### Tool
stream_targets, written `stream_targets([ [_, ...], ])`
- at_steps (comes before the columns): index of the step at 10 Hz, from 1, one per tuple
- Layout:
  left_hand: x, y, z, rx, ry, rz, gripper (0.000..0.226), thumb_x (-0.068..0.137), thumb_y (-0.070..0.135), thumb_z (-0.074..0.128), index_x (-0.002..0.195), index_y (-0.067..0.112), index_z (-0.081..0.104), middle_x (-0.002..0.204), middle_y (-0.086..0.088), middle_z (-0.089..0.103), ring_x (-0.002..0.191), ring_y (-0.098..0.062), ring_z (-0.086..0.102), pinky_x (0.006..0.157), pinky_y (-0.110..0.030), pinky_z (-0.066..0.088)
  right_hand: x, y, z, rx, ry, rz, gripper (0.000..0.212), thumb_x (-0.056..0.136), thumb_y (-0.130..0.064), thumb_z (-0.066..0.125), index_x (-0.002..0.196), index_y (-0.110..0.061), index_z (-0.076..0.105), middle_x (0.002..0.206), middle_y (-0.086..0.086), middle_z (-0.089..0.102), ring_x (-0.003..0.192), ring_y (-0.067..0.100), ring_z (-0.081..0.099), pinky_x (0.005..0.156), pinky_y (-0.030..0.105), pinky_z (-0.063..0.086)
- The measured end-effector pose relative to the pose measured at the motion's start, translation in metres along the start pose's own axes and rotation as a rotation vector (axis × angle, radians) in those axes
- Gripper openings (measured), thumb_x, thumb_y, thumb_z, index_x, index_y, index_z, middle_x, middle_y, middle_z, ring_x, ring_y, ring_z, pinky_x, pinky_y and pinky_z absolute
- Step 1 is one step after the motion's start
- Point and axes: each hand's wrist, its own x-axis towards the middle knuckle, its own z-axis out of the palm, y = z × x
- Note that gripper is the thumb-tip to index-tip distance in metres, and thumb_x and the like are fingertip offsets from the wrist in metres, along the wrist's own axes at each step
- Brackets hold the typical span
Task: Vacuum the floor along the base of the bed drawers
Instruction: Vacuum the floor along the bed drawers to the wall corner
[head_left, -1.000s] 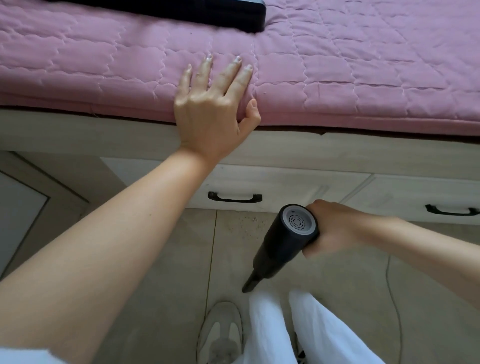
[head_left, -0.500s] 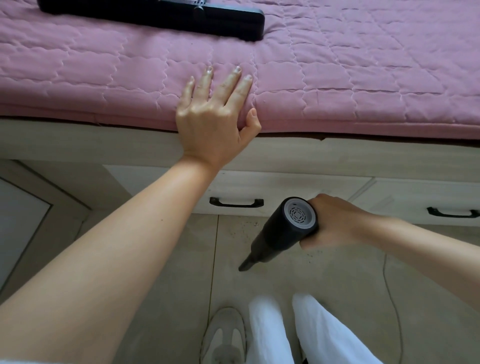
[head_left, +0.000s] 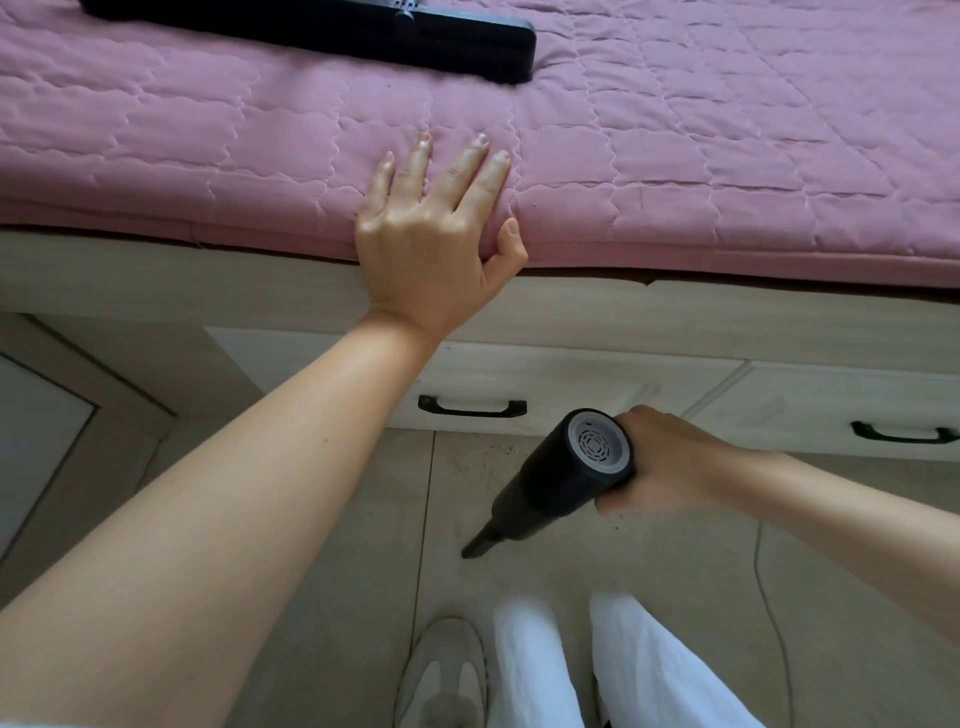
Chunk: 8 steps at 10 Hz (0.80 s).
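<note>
Bed, pink quilted cover, fills the upper view; a long black object lies on it near the far edge. Below the cover, the pale wood frame and two drawer fronts: one drawer at centre with a black handle, a second drawer to the right.

Floor: pale tiles. Dark specks of debris sit on the tile just in front of the centre drawer's base, so this strip is judged not yet cleaned.

Left hand: flat, fingers straight and spread, pressing on the bed edge, thumb hooked over the side. Holds nothing.

Right hand: fingers wrapped round the rear of the handheld vacuum.

Vacuum: black body, grey vented end cap toward the camera, narrow nozzle tip angled down and left at the floor. Contact with the tile cannot be told. Tip lies well short of the drawer base, nearer the person's shoe.

Progress estimate: early or mid pass. Remaining: bring the nozzle up to the drawer line, collect the specks, run along toward the right drawer.
</note>
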Motion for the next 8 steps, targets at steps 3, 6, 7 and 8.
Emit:
stream_targets([
  [3,-0.0001,0.0001,-0.0003,0.001,0.004,0.003,0.045,0.087,0.039,0.050,0.122,0.023,0.073,0.129,0.002,0.068,0.119,-0.035,0.064,0.101,-0.051,0.048,0.0055,0.0050,-0.0067,0.044,0.119,0.005,0.023,0.064,-0.029,0.073,0.067,-0.029,0.050,0.067,-0.005,0.064,0.065,0.014,0.061,0.060,0.035,0.050],
  [6,-0.0004,0.0006,0.0002,0.011,0.004,0.010,0.045,0.087,0.039,0.050,0.122,0.023,0.073,0.128,0.002,0.068,0.119,-0.035,0.063,0.101,-0.050,0.048,0.0118,0.0038,-0.0074,0.038,0.129,-0.007,0.026,0.063,-0.032,0.074,0.068,-0.034,0.049,0.071,-0.007,0.064,0.066,0.012,0.061,0.061,0.035,0.052],
  [7,-0.0004,0.0002,0.0002,0.010,0.002,0.007,0.045,0.087,0.039,0.050,0.123,0.024,0.073,0.129,0.002,0.068,0.119,-0.035,0.063,0.101,-0.050,0.047,0.0105,0.0036,-0.0046,0.045,0.135,-0.021,0.027,0.064,-0.031,0.074,0.067,-0.034,0.047,0.068,-0.008,0.062,0.063,0.011,0.060,0.058,0.032,0.049],
  [8,0.0001,-0.0004,-0.0002,0.007,0.002,0.005,0.045,0.087,0.039,0.050,0.123,0.024,0.072,0.129,0.002,0.068,0.120,-0.035,0.063,0.102,-0.050,0.047,0.0106,0.0027,0.0011,0.066,0.156,-0.021,0.029,0.066,-0.031,0.075,0.071,-0.036,0.047,0.071,-0.009,0.064,0.065,0.011,0.061,0.059,0.030,0.049],
])
